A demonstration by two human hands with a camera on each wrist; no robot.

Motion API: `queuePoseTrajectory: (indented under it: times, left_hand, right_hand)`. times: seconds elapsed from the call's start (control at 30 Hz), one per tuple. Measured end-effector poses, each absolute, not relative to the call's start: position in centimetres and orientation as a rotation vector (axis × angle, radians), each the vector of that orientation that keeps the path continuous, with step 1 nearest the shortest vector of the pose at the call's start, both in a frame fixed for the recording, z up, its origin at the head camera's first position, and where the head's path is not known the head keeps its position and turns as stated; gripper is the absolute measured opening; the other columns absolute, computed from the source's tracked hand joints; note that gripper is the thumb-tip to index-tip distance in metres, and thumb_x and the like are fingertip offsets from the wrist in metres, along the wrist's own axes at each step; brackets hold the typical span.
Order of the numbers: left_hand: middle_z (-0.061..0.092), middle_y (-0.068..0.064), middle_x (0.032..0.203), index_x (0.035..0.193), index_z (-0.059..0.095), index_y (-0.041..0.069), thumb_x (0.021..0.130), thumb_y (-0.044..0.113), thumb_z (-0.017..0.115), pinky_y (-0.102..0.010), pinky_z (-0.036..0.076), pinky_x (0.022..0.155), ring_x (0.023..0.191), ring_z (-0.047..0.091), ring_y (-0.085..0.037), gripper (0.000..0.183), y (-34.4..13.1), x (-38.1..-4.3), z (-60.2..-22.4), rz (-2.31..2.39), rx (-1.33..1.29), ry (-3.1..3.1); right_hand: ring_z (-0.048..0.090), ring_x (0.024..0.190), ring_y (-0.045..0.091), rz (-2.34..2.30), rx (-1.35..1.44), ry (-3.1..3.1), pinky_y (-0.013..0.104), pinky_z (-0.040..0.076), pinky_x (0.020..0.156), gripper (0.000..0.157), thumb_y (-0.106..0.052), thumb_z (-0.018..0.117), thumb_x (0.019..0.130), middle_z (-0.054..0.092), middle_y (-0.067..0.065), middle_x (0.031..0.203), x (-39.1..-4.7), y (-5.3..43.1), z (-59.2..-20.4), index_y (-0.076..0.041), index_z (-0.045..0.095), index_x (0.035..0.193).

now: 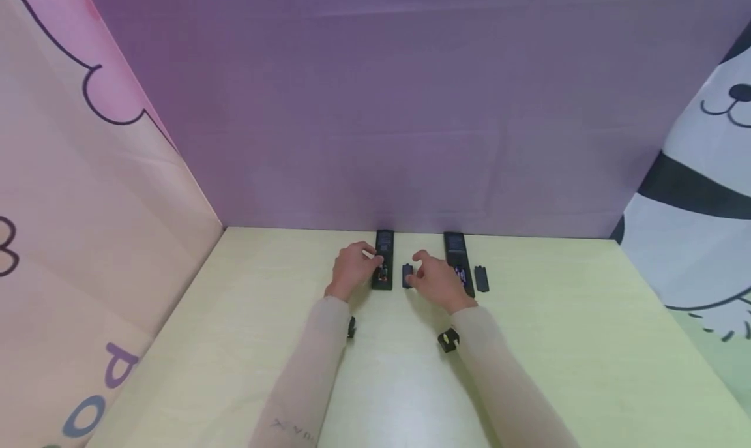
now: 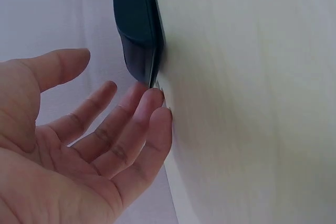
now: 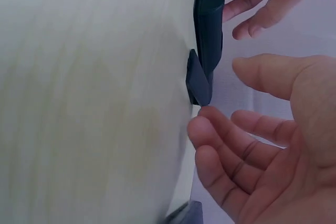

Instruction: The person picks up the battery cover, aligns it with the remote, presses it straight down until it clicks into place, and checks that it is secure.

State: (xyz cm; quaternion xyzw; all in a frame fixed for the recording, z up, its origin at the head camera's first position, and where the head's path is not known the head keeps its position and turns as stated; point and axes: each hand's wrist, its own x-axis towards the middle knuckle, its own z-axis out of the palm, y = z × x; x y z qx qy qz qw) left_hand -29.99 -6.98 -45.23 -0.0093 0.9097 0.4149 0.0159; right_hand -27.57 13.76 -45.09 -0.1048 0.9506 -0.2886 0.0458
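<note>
Two black remote controls lie on the table, the left one point(image 1: 384, 242) and the right one point(image 1: 456, 242), each with its battery compartment uncovered. My left hand point(image 1: 351, 268) is at the left remote's side, fingers loosely bent and thumb apart from them. In the left wrist view its fingertips come right at the end of the dark remote point(image 2: 137, 14). My right hand point(image 1: 440, 283) hovers by a small dark battery cover point(image 1: 407, 268) between the remotes. The right wrist view has this cover point(image 3: 197, 80) leaning at a slant, fingertips close to its end, thumb well away.
A second battery cover point(image 1: 482, 279) lies right of the right remote. A purple backdrop point(image 1: 375, 109) rises at the table's point(image 1: 235, 343) far edge, with printed cloth panels on both sides. Small black wrist cameras are strapped under both sleeves.
</note>
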Motion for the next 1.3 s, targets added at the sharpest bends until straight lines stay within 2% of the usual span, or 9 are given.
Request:
queuePoseTrajectory:
  times: [0.17, 0.4, 0.57, 0.9, 1.3]
  left_hand:
    - [0.076, -0.007, 0.099, 0.115, 0.072, 0.014, 0.095, 0.034, 0.07, -0.035, 0.051, 0.069, 0.085, 0.07, -0.021, 0.029, -6.4, -30.5, -45.4, 1.277, -0.104, 2.83]
    - [0.073, -0.01, 0.115, 0.111, 0.071, 0.013, 0.094, 0.036, 0.071, -0.041, 0.052, 0.078, 0.095, 0.067, -0.028, 0.028, -5.7, -31.1, -45.4, 1.23, -0.214, 2.85]
    - [0.074, -0.011, 0.108, 0.109, 0.071, 0.011, 0.093, 0.036, 0.071, -0.045, 0.055, 0.082, 0.094, 0.069, -0.03, 0.03, -5.4, -31.4, -45.2, 1.203, -0.243, 2.848]
    - [0.074, -0.009, 0.102, 0.104, 0.073, 0.01, 0.093, 0.04, 0.072, -0.043, 0.055, 0.078, 0.089, 0.068, -0.027, 0.033, -4.9, -31.9, -45.2, 1.139, -0.302, 2.843]
    - [0.071, -0.008, 0.084, 0.092, 0.07, 0.006, 0.089, 0.048, 0.074, -0.036, 0.047, 0.061, 0.072, 0.064, -0.022, 0.042, -4.0, -32.0, -44.9, 1.053, -0.38, 2.889]
  right_hand:
    - [0.068, 0.079, 0.018, -0.851, -0.33, 2.895, 0.038, 0.056, 0.074, 0.053, -0.025, 0.07, 0.097, 0.075, 0.009, 0.098, -28.0, 13.5, -45.6, -0.003, 0.049, 0.141]
    - [0.067, 0.081, 0.02, -0.808, -0.3, 2.905, 0.041, 0.056, 0.079, 0.055, -0.024, 0.07, 0.097, 0.074, 0.009, 0.097, -28.4, 13.1, -45.8, -0.003, 0.048, 0.142]
    - [0.064, 0.083, 0.022, -0.756, -0.287, 2.909, 0.042, 0.054, 0.08, 0.056, -0.024, 0.07, 0.097, 0.071, 0.01, 0.095, -28.6, 13.0, -45.8, -0.001, 0.048, 0.142]
    - [0.061, 0.086, 0.025, -0.726, -0.267, 2.895, 0.045, 0.053, 0.086, 0.058, -0.026, 0.071, 0.096, 0.068, 0.011, 0.094, -28.8, 12.8, -45.7, 0.0, 0.048, 0.142]
    - [0.065, 0.1, 0.03, -0.717, -0.274, 2.897, 0.049, 0.053, 0.092, 0.051, -0.027, 0.069, 0.096, 0.071, 0.018, 0.114, -29.0, 12.8, -46.0, -0.003, 0.054, 0.139]
